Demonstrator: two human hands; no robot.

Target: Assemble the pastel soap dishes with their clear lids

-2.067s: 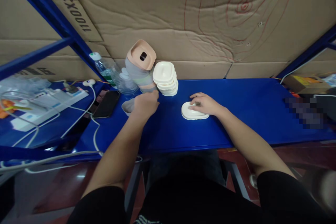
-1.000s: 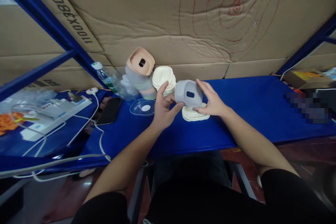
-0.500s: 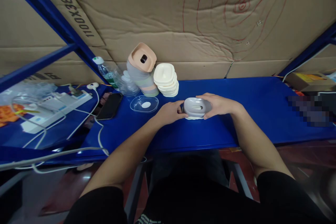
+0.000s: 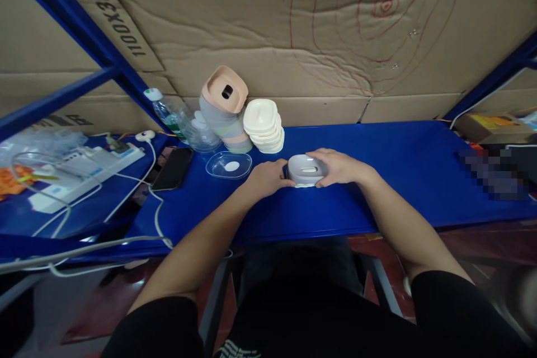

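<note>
A grey plastic dish [image 4: 297,164] with rounded corners and a slot in its middle sits over a cream piece on the blue table, just in front of me. My left hand [image 4: 269,179] grips its left side, thumb in front and fingers behind. On the opposite side my right hand [image 4: 335,166] holds it the same way, thumb at the front edge. Only a thin cream rim shows below the grey part. A clear plastic lid [image 4: 215,166] with a white oval on it lies left of my left hand.
Behind the lid rise a leaning stack of coloured dishes topped by a peach one [image 4: 216,89] and a stack of cream pieces [image 4: 260,117]. A water bottle [image 4: 165,114], a phone [image 4: 173,169] and a power strip [image 4: 88,176] with cables are at left. Cardboard [image 4: 235,22] walls the back.
The grey dish now sits flatter and lower over the cream piece, its slot looking filled with cream. Both hands stay on it; the whole view has shifted slightly.
</note>
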